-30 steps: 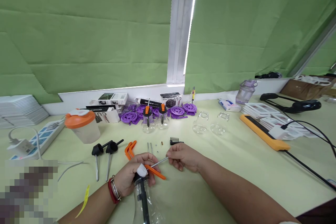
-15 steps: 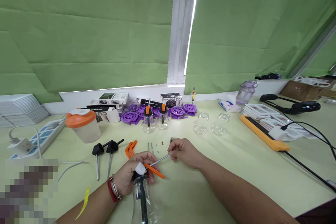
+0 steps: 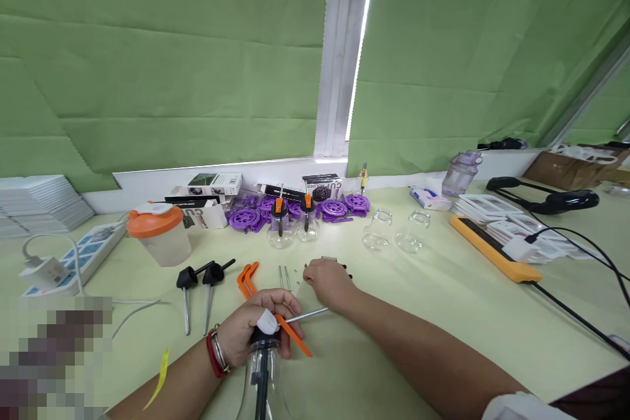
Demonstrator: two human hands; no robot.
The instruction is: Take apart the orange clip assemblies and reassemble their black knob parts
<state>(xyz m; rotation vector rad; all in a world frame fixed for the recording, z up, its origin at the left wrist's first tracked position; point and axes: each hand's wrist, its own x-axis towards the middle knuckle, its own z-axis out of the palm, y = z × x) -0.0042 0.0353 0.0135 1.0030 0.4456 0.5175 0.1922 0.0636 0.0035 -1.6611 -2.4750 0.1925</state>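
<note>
My left hand [image 3: 268,321] is closed around the black neck of a clear spray bottle [image 3: 263,380] with a dark tube inside. A white wrap covers its thumb. From the bottle's head stick an orange trigger [image 3: 295,338] and a thin metal rod [image 3: 309,315] that points right. Over the table, beyond the rod, my right hand [image 3: 327,281] has its fingertips pinched together among tiny loose parts [image 3: 296,275]; what they hold is too small to make out. Springs [image 3: 329,259] lie just behind that hand, partly hidden. Two metal rods [image 3: 284,277] and orange triggers [image 3: 247,279] lie nearby.
Black spray heads with tubes [image 3: 209,282] lie left, near an orange-lidded cup [image 3: 160,236] and power strip [image 3: 93,252]. Behind stand two small spray bottles [image 3: 307,226], purple wheel-like parts [image 3: 246,218] and boxes [image 3: 211,184]. Clear bottles [image 3: 378,236] stand right, by an orange bar [image 3: 492,249].
My right hand has let go of the metal rod's end and moved back and slightly left to the small parts. My left hand still holds the bottle, almost in place.
</note>
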